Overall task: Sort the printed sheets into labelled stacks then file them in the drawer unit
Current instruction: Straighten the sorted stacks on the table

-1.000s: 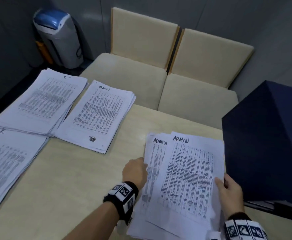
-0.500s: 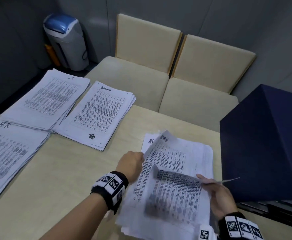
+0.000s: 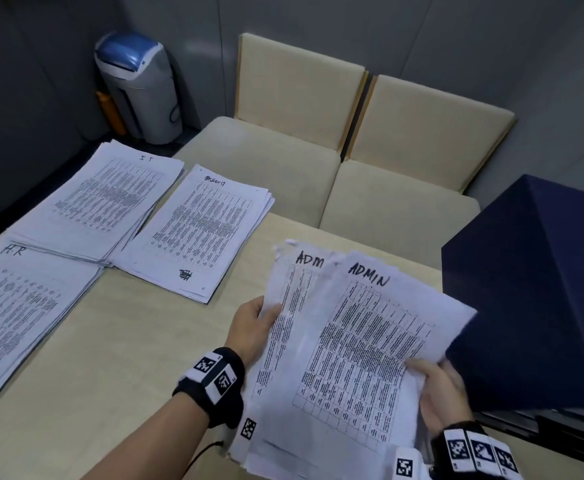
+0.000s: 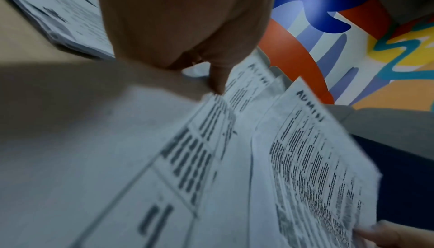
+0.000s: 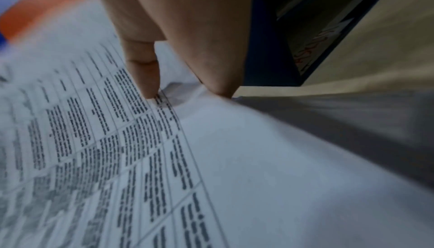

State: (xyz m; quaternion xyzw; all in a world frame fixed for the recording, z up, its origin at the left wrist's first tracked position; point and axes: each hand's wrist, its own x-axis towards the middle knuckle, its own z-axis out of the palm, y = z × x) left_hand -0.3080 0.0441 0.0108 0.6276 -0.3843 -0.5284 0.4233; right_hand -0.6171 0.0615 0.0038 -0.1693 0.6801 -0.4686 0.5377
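Observation:
I hold a loose sheaf of printed sheets marked ADMIN [image 3: 349, 344] [image 4: 305, 159] [image 5: 117, 150], lifted and tilted above the table's near right part. My left hand [image 3: 254, 327] [image 4: 218, 79] grips its left edge, thumb on top. At the lower right edge my right hand [image 3: 437, 388] [image 5: 150, 77] pinches it, thumb pressed on the top page. The sheets are fanned, and two ADMIN headings show. A dark blue drawer unit [image 3: 540, 292] stands right of the sheaf, close to my right hand.
Three sorted stacks lie on the pale table [image 3: 117, 358]: IT [image 3: 103, 199] at the far left, a stack with a scrawled label [image 3: 200, 230] beside it, HR [image 3: 13, 306] at the near left. Two cream chairs [image 3: 283, 140] stand beyond the table; a grey-blue bin [image 3: 138, 84] stands in the corner.
The ADMIN sheets lay on the table a second ago. They were shuffled and curled, and now both hands hold them raised and fanned.

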